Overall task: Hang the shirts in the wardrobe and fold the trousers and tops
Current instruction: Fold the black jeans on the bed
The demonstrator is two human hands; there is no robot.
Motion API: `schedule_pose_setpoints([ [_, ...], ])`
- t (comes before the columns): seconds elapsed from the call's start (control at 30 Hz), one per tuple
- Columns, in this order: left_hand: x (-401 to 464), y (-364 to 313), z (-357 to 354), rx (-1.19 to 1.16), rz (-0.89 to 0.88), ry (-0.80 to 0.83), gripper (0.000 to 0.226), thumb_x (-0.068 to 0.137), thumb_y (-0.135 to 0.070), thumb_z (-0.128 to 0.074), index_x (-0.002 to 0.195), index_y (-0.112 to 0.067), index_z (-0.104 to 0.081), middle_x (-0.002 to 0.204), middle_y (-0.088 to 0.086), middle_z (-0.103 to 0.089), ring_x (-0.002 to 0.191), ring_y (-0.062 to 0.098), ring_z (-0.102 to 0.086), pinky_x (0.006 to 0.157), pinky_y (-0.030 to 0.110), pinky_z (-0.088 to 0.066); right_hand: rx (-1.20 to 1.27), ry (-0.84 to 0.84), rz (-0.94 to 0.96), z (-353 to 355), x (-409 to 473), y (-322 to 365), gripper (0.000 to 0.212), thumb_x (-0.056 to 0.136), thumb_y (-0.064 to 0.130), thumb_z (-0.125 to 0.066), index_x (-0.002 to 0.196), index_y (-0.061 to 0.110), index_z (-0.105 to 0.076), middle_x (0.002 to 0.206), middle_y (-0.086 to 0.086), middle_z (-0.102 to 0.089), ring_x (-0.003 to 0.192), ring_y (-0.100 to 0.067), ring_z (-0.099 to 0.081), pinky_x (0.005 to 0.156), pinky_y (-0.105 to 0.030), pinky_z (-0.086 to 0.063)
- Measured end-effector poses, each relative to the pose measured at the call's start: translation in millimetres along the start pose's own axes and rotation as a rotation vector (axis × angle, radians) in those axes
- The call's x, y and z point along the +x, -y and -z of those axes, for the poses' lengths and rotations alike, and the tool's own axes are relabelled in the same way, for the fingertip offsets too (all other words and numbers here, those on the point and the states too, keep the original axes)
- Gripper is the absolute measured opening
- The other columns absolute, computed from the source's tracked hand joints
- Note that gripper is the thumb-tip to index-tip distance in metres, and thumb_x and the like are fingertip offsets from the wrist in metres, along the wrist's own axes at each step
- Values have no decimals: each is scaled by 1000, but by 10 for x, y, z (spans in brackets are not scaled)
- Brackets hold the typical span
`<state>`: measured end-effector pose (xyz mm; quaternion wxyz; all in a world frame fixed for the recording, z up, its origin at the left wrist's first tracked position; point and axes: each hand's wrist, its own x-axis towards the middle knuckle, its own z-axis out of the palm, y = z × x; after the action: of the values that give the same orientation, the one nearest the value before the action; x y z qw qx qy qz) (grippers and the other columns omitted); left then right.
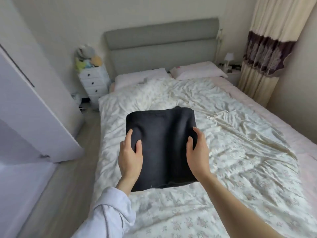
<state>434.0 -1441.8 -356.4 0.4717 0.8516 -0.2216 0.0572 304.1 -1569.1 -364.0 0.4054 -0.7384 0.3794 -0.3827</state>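
A black garment (163, 145), folded into a thick rectangle, is held up over the bed. My left hand (130, 156) grips its left edge, thumb on top and fingers curled under. My right hand (197, 152) grips the right edge the same way. The underside of the garment and my fingers beneath it are hidden. No other clothes show on the bed.
The bed (231, 143) has a rumpled floral quilt, two pillows (197, 70) and a grey headboard. A white wardrobe door (34, 103) stands at the left. A white drawer unit (94, 83) topped with soft toys is beside the bed. Curtains (267, 54) hang at the right.
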Motion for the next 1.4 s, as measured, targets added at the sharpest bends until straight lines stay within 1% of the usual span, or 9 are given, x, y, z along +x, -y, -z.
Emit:
schedule_pose_setpoints([
  [0.17,-7,-58,1434,-88,24,-260,46,93,-17,-54,137,-18,-44,137,0,-50,125,17,-45,93,10,-25,194,128,211,-296,-259,1110,34,98,14,-39,132,15,-44,131,3,-51,119,-13,-47,93,-15,-31],
  [0.3,-13,-16,2405,-45,-1,-406,45,94,-21,-53,137,-24,-44,133,-4,-51,114,1,-44,90,8,-25,365,231,286,-665,-561,1827,33,98,13,-38,130,17,-45,127,9,-50,118,-11,-48,99,-22,-36],
  [0.5,13,195,3822,90,-57,-598,44,93,-21,-53,137,-22,-44,131,-1,-52,113,7,-46,83,-2,-23,562,324,381,-1462,-1138,2850,32,97,10,-40,128,14,-47,127,2,-53,118,-17,-50,103,-34,-38],
  [0.67,211,465,4933,145,-92,-685,44,93,-23,-53,137,-24,-45,134,0,-51,118,12,-47,88,10,-28,673,345,433,-2225,-1600,3686,32,97,11,-41,127,15,-48,125,7,-53,115,-10,-49,98,-25,-37],
  [0.8,511,646,5641,164,-162,-739,44,93,-20,-53,136,-21,-45,131,3,-53,104,6,-49,80,1,-25,742,324,469,-2790,-1780,4319,32,96,10,-41,127,12,-49,120,10,-52,107,0,-45,90,-11,-31],
  [0.9,770,731,5970,184,-176,-755,43,94,-21,-53,136,-23,-45,131,3,-53,108,9,-49,77,-2,-21,772,304,466,-3134,-1792,4622,32,96,11,-41,127,13,-49,118,12,-51,104,3,-45,87,-7,-30],
  [1.0,1051,865,6137,209,-162,-763,43,94,-24,-52,136,-28,-44,129,1,-54,97,7,-49,75,5,-24,783,283,455,-3454,-1755,4789,32,96,12,-40,126,16,-49,118,14,-52,103,3,-46,86,-5,-30],
  [1.2,1724,1242,6172,169,-128,-781,42,96,-26,-49,137,-31,-42,131,0,-52,111,18,-51,79,23,-34,763,242,451,-4105,-1488,5000,32,96,11,-40,126,17,-49,115,15,-51,100,3,-46,83,-4,-30],
  [1.4,2733,1677,6215,134,-116,-846,41,96,-23,-48,135,-32,-43,133,-3,-51,109,16,-52,77,22,-34,755,233,502,-4996,-1014,5316,31,97,11,-39,127,15,-48,123,8,-53,112,-12,-50,94,-18,-36],
])
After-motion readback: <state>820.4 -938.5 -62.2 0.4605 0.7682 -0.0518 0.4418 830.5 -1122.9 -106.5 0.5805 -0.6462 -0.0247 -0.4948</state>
